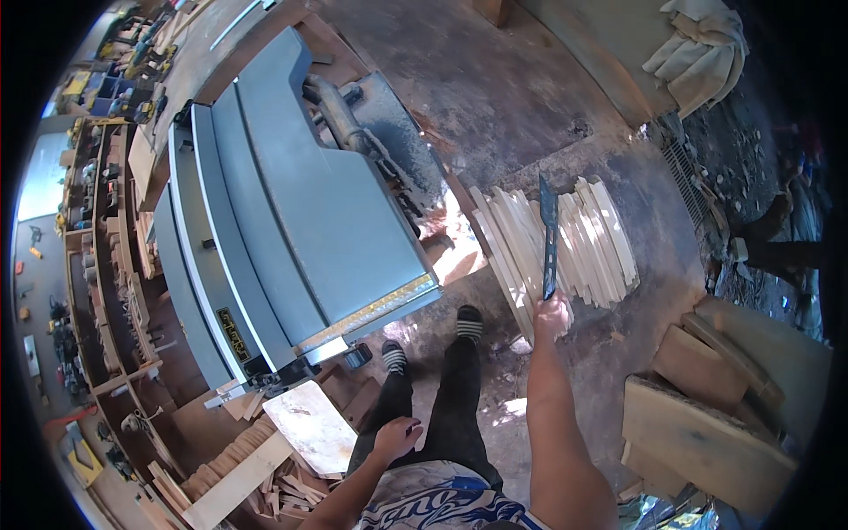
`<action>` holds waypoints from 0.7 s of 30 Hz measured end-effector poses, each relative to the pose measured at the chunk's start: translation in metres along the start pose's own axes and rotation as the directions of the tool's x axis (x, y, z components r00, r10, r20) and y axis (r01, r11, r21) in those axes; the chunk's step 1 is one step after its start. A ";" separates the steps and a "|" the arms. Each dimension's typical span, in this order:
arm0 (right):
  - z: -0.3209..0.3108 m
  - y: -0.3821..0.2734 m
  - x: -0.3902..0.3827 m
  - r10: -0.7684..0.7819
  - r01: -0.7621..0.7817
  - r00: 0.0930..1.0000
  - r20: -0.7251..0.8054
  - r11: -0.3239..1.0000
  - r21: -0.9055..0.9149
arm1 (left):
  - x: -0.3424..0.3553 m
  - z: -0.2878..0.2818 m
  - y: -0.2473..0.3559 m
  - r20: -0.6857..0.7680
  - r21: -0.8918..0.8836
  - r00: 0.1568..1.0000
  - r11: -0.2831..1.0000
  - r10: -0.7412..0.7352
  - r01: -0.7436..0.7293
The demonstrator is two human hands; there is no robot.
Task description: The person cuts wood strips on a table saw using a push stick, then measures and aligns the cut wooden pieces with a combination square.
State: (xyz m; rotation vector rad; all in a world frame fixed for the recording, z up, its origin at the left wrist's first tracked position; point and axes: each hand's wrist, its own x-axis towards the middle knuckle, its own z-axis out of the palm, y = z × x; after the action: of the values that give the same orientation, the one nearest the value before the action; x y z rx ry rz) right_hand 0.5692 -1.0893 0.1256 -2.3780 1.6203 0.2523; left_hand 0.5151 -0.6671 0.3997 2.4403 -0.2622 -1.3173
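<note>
My right hand (551,311) grips one end of a long, flat, dark slotted tool (548,238), held out over a row of pale narrow wooden strips (601,242) that lie side by side on the floor. My left hand (397,437) hangs low by my dark trousers with its fingers curled; whether it holds anything is too small to make out. A white board (309,424) lies just left of that hand. My sandalled feet stand between the strips and a large grey machine.
The grey machine (311,238) fills the upper left. Beyond it, shelves (115,256) hold tools and wood. Boards (698,433) lean at lower right, below a metal grate (685,177). Folded cloth (698,53) lies at upper right. Offcuts (287,490) pile at lower left.
</note>
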 end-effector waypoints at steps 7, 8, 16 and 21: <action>-0.058 -0.006 -0.005 -0.285 0.292 0.953 -0.099 0.954 0.070 | 0.000 -0.010 -0.009 -0.085 -0.080 0.996 0.996 0.034 -0.041; -0.080 -0.032 -0.030 -0.192 0.203 0.979 -0.067 0.944 0.261 | -0.012 -0.016 -0.016 -0.123 -0.102 0.992 0.994 0.012 -0.025; -0.266 -0.050 -0.137 -0.377 0.437 0.899 -0.221 0.741 0.510 | -0.060 -0.109 0.078 -0.281 -0.251 0.909 0.891 0.306 -0.378; -0.409 -0.135 -0.265 -0.592 0.377 0.804 -0.060 0.429 0.821 | -0.109 -0.201 0.123 -0.591 -0.452 0.744 0.635 0.312 -0.626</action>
State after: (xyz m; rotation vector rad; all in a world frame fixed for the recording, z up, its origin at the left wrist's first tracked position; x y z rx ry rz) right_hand 0.5980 -0.9305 0.6046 -1.8297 0.5953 -0.2731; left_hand 0.6233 -0.7007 0.6332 1.8145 -0.2705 -0.4317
